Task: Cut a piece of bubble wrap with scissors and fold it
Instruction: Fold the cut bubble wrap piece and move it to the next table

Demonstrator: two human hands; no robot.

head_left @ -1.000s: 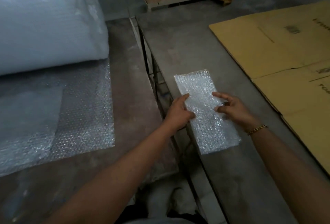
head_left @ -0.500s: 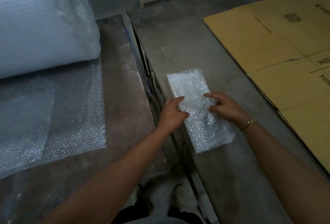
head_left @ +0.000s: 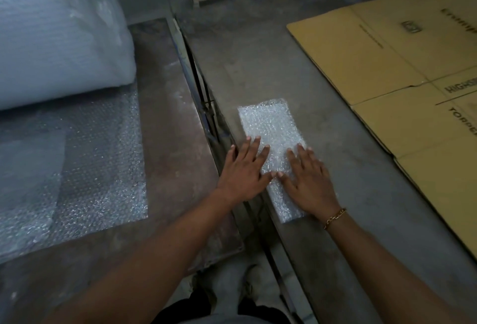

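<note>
A folded rectangle of bubble wrap [head_left: 268, 127] lies flat on the grey table [head_left: 348, 194], near its left edge. My left hand [head_left: 244, 171] presses on the wrap's left side with straight, spread fingers. My right hand [head_left: 309, 179], with a gold bracelet at the wrist, lies flat on the wrap's right half. Both palms face down and the thumbs nearly meet at the middle. No scissors are in view.
A big bubble wrap roll [head_left: 51, 34] sits on the brown table [head_left: 165, 143] at left, with a sheet [head_left: 77, 163] unrolled from it. Flattened cardboard boxes [head_left: 402, 71] cover the grey table's right side. A narrow gap separates the two tables.
Both hands went from curled fingertips working the wrap's middle to lying flat with fingers spread on it. The camera view also shifted slightly.
</note>
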